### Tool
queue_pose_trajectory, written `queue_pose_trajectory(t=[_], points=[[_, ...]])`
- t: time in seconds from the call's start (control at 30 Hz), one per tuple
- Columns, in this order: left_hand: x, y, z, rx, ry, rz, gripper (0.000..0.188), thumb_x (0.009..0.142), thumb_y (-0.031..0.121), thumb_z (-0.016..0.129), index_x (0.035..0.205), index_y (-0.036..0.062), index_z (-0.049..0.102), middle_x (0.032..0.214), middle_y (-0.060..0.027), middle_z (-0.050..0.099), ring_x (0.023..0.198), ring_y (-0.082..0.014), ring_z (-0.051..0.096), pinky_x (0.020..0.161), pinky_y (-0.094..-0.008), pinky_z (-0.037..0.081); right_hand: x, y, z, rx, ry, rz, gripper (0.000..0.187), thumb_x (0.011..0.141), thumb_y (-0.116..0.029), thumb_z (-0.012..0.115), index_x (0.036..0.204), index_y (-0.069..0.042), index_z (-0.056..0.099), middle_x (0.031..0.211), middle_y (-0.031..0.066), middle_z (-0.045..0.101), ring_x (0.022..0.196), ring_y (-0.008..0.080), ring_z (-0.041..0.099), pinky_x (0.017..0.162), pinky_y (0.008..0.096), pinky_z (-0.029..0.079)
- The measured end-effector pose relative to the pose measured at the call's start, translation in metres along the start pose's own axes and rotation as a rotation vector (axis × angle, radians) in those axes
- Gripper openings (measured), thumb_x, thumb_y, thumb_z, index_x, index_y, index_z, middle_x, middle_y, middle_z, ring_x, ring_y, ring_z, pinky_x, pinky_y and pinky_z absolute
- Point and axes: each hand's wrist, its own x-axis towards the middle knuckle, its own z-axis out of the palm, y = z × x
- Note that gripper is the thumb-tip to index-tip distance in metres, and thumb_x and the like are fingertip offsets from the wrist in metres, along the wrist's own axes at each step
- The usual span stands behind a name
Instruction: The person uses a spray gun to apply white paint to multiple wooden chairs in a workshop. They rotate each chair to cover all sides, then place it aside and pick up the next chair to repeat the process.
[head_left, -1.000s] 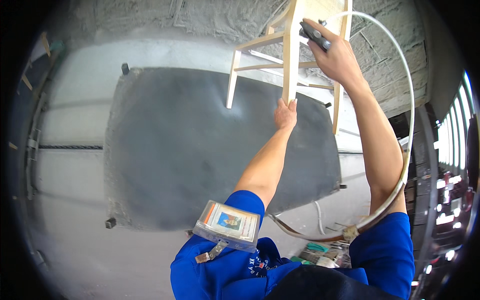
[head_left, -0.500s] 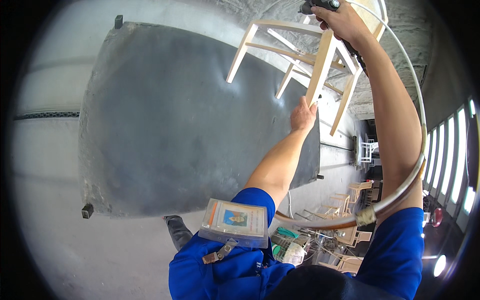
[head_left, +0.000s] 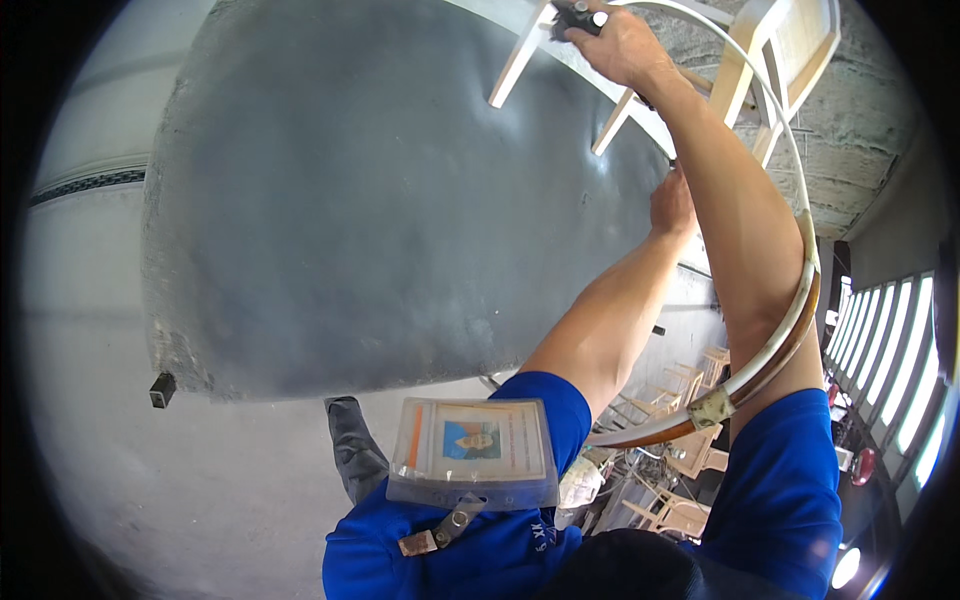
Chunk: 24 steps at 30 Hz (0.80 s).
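Note:
A pale wooden chair (head_left: 518,62) is held up at the top of the view, partly cut off by the edge. My right hand (head_left: 628,50) is closed around a dark spray gun (head_left: 580,20) in front of the chair. From the gun a white hose (head_left: 765,75) loops down past my right forearm. Behind that forearm, my left hand (head_left: 672,205) is closed at the lower end of a chair leg; the forearm hides most of this grip and part of the chair.
A large dark board (head_left: 370,200) fills the middle, with a small block (head_left: 162,390) at its near left corner. Several wooden chairs (head_left: 690,450) stand at the lower right. A clear badge holder (head_left: 472,450) hangs on my blue shirt. Bright windows (head_left: 890,340) line the right side.
The chair has turned and shifted up and to the right. My left hand has moved right, behind my right forearm. My right hand and the spray gun have moved left.

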Motion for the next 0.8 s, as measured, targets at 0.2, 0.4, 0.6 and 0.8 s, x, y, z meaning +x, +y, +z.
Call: queue_pose_trajectory(t=[0.2, 0.4, 0.6, 0.8], points=[[0.024, -0.014, 0.023, 0.151, 0.207, 0.067, 0.057, 0.098, 0.047, 0.058, 0.142, 0.0113, 0.053, 0.128, -0.0181, 0.068, 0.119, -0.0387, 0.065, 0.1, -0.0474, 0.052, -0.074, -0.037, -0.049, 0.211, -0.206, 0.161, 0.045, 0.093, -0.027, 0.067, 0.137, -0.022, 0.065, 0.105, 0.0218, 0.075, 0.099, 0.0392, 0.072, 0.092, 0.0448, 0.056], [0.023, -0.012, -0.005, 0.128, 0.119, -0.031, 0.055, 0.095, 0.049, 0.063, 0.132, 0.0086, 0.057, 0.123, -0.0209, 0.069, 0.115, -0.0405, 0.066, 0.099, -0.0484, 0.053, -0.12, -0.046, -0.074, 0.201, 0.14, 0.489, 0.048, 0.093, -0.019, 0.062, 0.141, -0.024, 0.061, 0.11, 0.0223, 0.074, 0.105, 0.0453, 0.069, 0.094, 0.0492, 0.055], [0.036, -0.004, -0.027, 0.134, 0.093, -0.076, 0.055, 0.093, 0.051, 0.068, 0.123, 0.0059, 0.061, 0.117, -0.0238, 0.071, 0.112, -0.0423, 0.067, 0.097, -0.0494, 0.053, -0.241, -0.054, -0.143, 0.307, 0.418, 0.388, 0.046, 0.093, -0.013, 0.065, 0.139, -0.012, 0.064, 0.116, 0.026, 0.073, 0.105, 0.0409, 0.072, 0.095, 0.0437, 0.055], [0.023, -0.001, -0.044, 0.346, 0.268, 0.065, 0.053, 0.091, 0.047, 0.073, 0.112, -0.0006, 0.063, 0.096, -0.0213, 0.073, 0.087, -0.0376, 0.071, 0.079, -0.0476, 0.056, -0.432, 0.01, -0.188, 0.403, 0.77, 0.395, 0.051, 0.091, 0.001, 0.068, 0.141, -0.009, 0.063, 0.109, 0.0167, 0.076, 0.098, 0.0275, 0.074, 0.086, 0.0379, 0.055]])
